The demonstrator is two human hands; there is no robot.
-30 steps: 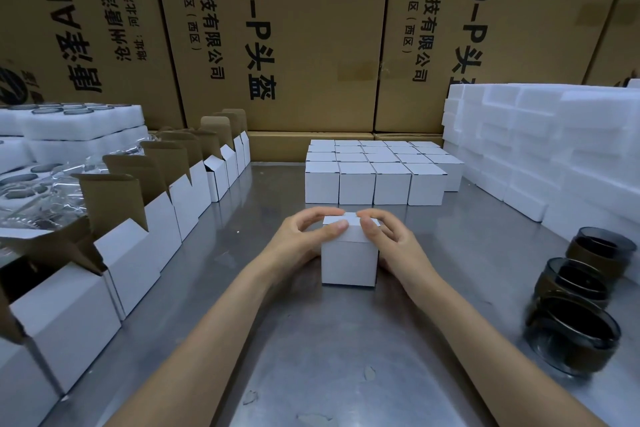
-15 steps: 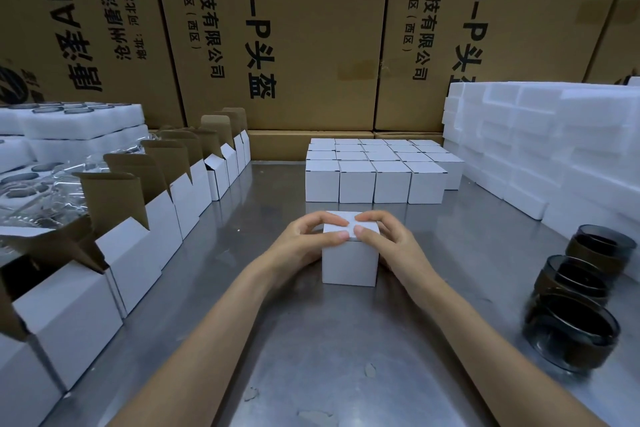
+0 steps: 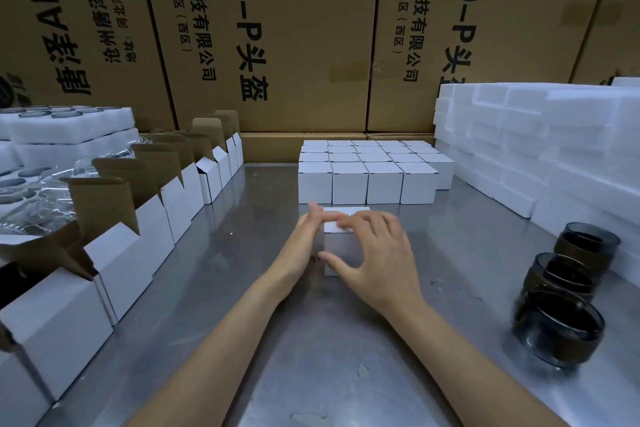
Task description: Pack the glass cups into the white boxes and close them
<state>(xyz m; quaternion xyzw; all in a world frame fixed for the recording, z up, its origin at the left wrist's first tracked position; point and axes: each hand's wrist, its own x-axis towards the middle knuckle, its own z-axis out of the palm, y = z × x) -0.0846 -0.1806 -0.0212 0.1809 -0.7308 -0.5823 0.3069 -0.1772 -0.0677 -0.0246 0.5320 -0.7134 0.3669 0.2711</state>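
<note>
Box (image 3: 341,246) closed, between left hand (image 3: 300,246), right hand (image 3: 377,260); table (image 3: 242,218) bare leftward.

A lane of bare desk (image 3: 242,288), walled on three sides

Open-flapped boxes (image 3: 145,218) lined the left edge, closed white boxes (image 3: 363,177) blocked the far end, foam blocks (image 3: 536,156) and three dark glass cups (image 3: 568,288) crowded the right; both hands (image 3: 346,246) and one box (image 3: 341,246) filled the lane's middle, with room on either side

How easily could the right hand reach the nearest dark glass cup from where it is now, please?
Probably easily: the right hand lies on the white box, and only bare table separates it from the nearest glass cup.
</note>
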